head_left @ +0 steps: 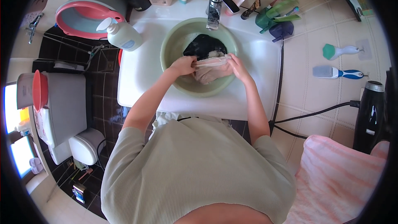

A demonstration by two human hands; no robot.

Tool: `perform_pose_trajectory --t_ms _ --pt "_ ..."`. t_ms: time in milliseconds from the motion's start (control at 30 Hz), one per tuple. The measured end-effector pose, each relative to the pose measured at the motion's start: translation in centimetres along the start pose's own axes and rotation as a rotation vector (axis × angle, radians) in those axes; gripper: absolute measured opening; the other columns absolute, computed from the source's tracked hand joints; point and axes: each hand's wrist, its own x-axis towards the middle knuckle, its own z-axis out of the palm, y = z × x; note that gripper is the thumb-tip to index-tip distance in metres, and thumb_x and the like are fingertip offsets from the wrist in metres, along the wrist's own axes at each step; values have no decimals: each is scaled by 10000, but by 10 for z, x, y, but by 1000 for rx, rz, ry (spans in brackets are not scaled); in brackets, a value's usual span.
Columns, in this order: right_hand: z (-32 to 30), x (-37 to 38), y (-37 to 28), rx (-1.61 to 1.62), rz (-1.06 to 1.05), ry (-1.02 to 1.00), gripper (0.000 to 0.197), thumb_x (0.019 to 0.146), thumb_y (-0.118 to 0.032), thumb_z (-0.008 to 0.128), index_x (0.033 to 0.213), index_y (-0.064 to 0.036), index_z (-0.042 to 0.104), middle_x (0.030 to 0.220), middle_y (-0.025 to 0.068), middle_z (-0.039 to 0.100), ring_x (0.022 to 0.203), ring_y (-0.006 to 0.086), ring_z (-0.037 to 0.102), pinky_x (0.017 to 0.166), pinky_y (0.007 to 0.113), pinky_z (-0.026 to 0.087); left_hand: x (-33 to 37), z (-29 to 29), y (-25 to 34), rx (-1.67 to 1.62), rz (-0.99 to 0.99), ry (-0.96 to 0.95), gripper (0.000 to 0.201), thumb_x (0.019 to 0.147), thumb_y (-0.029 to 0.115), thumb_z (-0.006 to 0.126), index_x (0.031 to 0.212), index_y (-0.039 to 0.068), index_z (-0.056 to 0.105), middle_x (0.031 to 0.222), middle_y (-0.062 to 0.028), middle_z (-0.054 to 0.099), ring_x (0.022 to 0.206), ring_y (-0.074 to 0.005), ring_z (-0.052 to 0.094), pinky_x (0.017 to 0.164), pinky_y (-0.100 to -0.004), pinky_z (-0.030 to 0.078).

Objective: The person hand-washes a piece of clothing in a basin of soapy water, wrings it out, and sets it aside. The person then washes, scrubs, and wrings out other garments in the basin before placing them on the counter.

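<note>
A pale green basin [167,69] sits in the white sink under the faucet [214,11]. Inside it lies a bunched black cloth [202,45], toward the back. My left hand [183,66] and my right hand [239,68] grip opposite ends of the band of a pale beige garment [212,72], which is stretched between them. The rest of the garment hangs down into the basin. Its exact kind cannot be made out. A small greyish bit of cloth shows between the beige garment and the black one.
On the sink's left side stands a white pump bottle [124,35], with a grey-and-pink tub [89,10] beyond it. Green and purple cups [282,29] with brushes stand at the back right. Two brushes [331,72] hang on the right wall above a pink towel [331,178].
</note>
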Motion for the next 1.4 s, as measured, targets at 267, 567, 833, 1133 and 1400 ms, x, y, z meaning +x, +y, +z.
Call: perform_pose_trajectory --t_ms 267,567,833,1133,1400 --pt "19 5 -59 -627 182 -519 262 760 -368 559 944 -184 579 746 72 609 682 225 605 583 352 449 1 9 -27 -322 -1 -307 299 774 315 585 878 39 537 805 -123 599 740 -256 576 683 -329 431" --pt "118 1 36 -1461 30 -420 181 767 -195 485 837 -133 641 872 52 627 758 218 616 583 378 444 25 90 -28 533 -277 -257 275 793 232 501 993 56 573 986 -131 610 908 -276 593 731 -390 477" --pt "71 4 -3 -784 116 -274 223 700 -300 591 711 -80 631 669 110 595 654 225 610 548 362 453 28 54 -30 18 -333 -115 197 789 244 544 851 68 608 874 -117 630 738 -216 610 601 -312 470" --pt "114 -5 -32 198 127 298 231 826 -220 546 875 5 530 769 52 554 723 120 505 665 247 410 46 68 6 -1358 -312 403 269 833 305 544 744 51 538 651 -21 530 533 -102 470 478 -264 390" --pt "120 -4 -61 51 120 441 364 877 -301 460 735 21 554 645 145 565 589 254 533 580 348 416 37 49 34 -1120 -480 503 450 876 440 413 742 44 580 592 -40 531 561 -144 497 509 -334 420"
